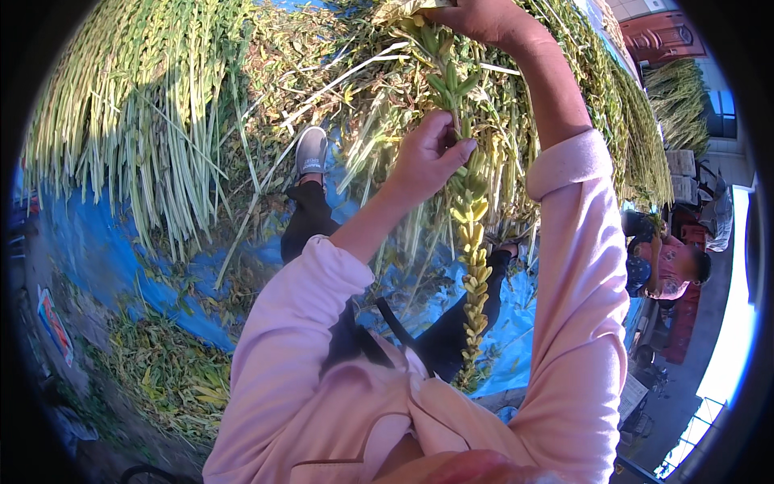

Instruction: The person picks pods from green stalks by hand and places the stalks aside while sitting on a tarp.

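Observation:
A long sesame stalk with green and yellowish seed pods (476,266) runs from the top of the view down past my right side. My left hand (430,158) closes thumb and fingers on the stalk at its upper part, just below a cluster of green pods. At the top edge my right hand (468,17), partly cut off by the frame, is at the stalk's upper end beside a dry yellowed leaf (402,9); its fingers are mostly hidden. Loose leaves and cut stalks lie around my legs.
Cut stalks (163,157) lie in a thick row at the left, and more (623,115) at the right. A blue plastic sheet (97,248) spreads below. Stripped leaves (169,369) form a heap at lower left. Another person (668,266) sits at the far right, near stalks.

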